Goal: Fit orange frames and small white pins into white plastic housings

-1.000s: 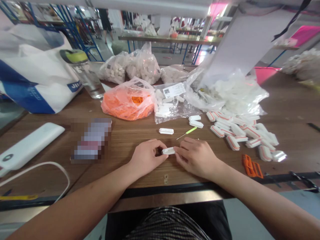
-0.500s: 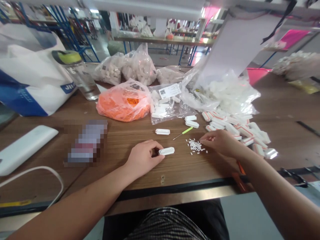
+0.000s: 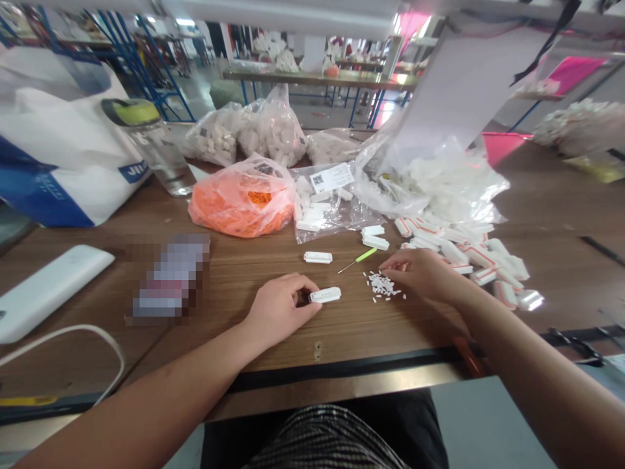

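— On the brown wooden tabletop [image 3: 234, 352], close to its front edge: which piece, and lying how?
— White notched plastic strip [image 3: 325, 295], long axis nearly side to side, right end angled slightly away, notches along the near edge.

— Left hand [image 3: 278, 306]?
— Narrow curl, with thumb and fingers [image 3: 305, 281] closed on the strip's left end.

— Right hand [image 3: 420, 273]?
— Loosely open and arched, clear of the strip, fingertips [image 3: 385, 264] just beside a small heap of tiny white plastic bits [image 3: 381, 286].

— And around those?
— Just beyond the strip, a second white plastic strip [image 3: 318, 257], roughly parallel. To its right, a thin green-handled steel pick [image 3: 359, 258], slanted, tip toward the near left. Farther back, a clear plastic bag of white parts [image 3: 317, 212] with a printed QR label, beside an orange-filled plastic bag [image 3: 239, 205]. Off to the right, a loose spill of white orange-striped pieces [image 3: 469, 257].
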`<act>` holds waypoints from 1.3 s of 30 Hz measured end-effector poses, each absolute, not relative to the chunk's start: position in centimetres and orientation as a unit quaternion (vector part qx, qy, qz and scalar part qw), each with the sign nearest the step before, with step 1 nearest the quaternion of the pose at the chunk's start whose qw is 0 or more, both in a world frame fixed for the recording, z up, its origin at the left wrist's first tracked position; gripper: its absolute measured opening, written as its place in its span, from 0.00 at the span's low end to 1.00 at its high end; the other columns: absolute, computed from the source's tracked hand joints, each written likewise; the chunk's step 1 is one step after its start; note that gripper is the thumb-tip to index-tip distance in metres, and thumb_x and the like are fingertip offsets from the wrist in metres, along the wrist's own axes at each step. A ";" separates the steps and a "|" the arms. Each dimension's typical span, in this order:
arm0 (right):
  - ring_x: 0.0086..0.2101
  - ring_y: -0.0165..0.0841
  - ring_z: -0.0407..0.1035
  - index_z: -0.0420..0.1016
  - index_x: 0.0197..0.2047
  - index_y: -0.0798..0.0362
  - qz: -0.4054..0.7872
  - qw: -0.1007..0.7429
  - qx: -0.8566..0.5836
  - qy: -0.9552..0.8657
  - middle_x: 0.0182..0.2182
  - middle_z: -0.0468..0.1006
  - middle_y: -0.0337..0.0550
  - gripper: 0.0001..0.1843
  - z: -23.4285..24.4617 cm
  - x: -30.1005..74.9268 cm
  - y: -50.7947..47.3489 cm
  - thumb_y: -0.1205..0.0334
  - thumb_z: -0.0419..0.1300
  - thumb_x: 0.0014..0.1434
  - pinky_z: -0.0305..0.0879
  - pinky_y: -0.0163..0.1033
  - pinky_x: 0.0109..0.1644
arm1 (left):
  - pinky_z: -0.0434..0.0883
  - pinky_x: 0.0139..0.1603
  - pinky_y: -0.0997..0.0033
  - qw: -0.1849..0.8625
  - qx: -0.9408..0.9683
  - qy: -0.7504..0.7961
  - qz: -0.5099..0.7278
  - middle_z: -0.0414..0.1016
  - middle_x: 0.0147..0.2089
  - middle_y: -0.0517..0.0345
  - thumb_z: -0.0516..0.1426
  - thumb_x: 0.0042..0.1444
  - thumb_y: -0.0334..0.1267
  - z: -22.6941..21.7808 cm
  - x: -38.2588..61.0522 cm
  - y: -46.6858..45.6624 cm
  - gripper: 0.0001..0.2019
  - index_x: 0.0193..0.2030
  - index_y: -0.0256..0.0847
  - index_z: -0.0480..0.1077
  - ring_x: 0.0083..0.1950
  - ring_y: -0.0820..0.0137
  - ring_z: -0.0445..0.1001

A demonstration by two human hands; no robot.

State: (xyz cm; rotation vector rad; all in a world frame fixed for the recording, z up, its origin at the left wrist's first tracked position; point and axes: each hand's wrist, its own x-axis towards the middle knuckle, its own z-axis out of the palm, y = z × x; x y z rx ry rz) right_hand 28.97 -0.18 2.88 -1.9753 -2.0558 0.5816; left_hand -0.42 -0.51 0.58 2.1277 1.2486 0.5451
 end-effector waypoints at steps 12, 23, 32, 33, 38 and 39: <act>0.29 0.35 0.73 0.78 0.29 0.52 0.128 0.030 -0.637 -0.759 0.28 0.81 0.42 0.10 2.9 28.3 0.5 0.63 0.55 0.52 0.63 0.36 0.33 | 0.61 0.31 0.71 0.306 0.799 0.478 0.199 0.67 0.25 0.64 0.61 0.50 0.38 0.8 -0.3 -0.5 0.06 0.36 0.44 0.75 0.26 0.73 0.64; 0.25 0.32 0.71 0.76 0.27 0.51 0.182 0.112 -0.670 -0.711 0.22 0.78 0.38 0.09 2.1 28.8 0.5 0.59 0.56 0.51 0.61 0.35 0.29 | 0.62 0.31 0.72 0.306 0.798 0.477 0.204 0.68 0.25 0.65 0.61 0.50 0.37 1.0 -0.3 -0.7 0.05 0.35 0.44 0.75 0.25 0.73 0.65; 0.26 0.32 0.69 0.76 0.27 0.52 0.225 0.222 -0.631 -0.708 0.25 0.78 0.39 0.10 3.4 26.4 -0.8 0.58 0.57 0.54 0.62 0.35 0.31 | 0.61 0.31 0.72 0.311 0.794 0.479 0.208 0.67 0.26 0.65 0.62 0.49 0.37 0.9 -0.2 -0.7 0.06 0.35 0.44 0.75 0.26 0.74 0.64; 0.27 0.31 0.69 0.76 0.28 0.52 0.254 0.246 -0.611 -0.708 0.26 0.78 0.39 0.11 3.5 25.6 -1.1 0.57 0.57 0.55 0.62 0.35 0.31 | 0.61 0.31 0.72 0.313 0.792 0.481 0.208 0.67 0.26 0.65 0.62 0.49 0.37 0.9 -0.2 -0.7 0.06 0.35 0.44 0.75 0.25 0.74 0.63; 0.27 0.30 0.67 0.77 0.29 0.53 0.359 0.247 -0.536 -0.723 0.26 0.77 0.39 0.09 3.1 22.3 -1.6 0.59 0.58 0.56 0.62 0.35 0.32 | 0.61 0.31 0.72 0.316 0.790 0.482 0.209 0.67 0.26 0.65 0.61 0.49 0.37 0.9 -0.2 -0.7 0.05 0.35 0.44 0.75 0.25 0.74 0.63; 0.27 0.29 0.66 0.77 0.30 0.53 0.368 0.242 -0.529 -0.725 0.26 0.77 0.39 0.09 2.8 21.9 -1.5 0.59 0.58 0.56 0.62 0.35 0.31 | 0.61 0.31 0.72 0.316 0.791 0.480 0.210 0.67 0.26 0.65 0.61 0.49 0.37 0.9 -0.3 -0.7 0.05 0.35 0.44 0.75 0.25 0.74 0.63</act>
